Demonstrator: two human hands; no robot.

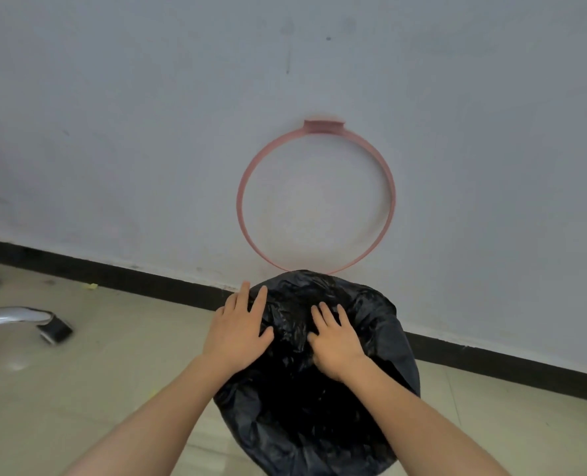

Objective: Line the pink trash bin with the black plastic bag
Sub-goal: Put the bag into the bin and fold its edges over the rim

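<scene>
While bag drapes over bin, chrome chair base [20, 317] idle on floor far left, well apart. Left hand [238, 329] flat, fingers spread, on left rim of black plastic bag [319, 407]; likely smoothing film down. Right hand [335, 341] flat on bag top, fingers loosely spread, pressing toward centre. Pink bin itself hidden under bag. Pink ring [316, 197] leans upright against wall behind; probably clamps bag later.

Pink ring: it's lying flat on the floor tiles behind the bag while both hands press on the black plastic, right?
Not quite. The pink ring stands against the wall, not flat on the floor; the head view shows it. Both hands, left and right, do rest on the black bag.
</scene>
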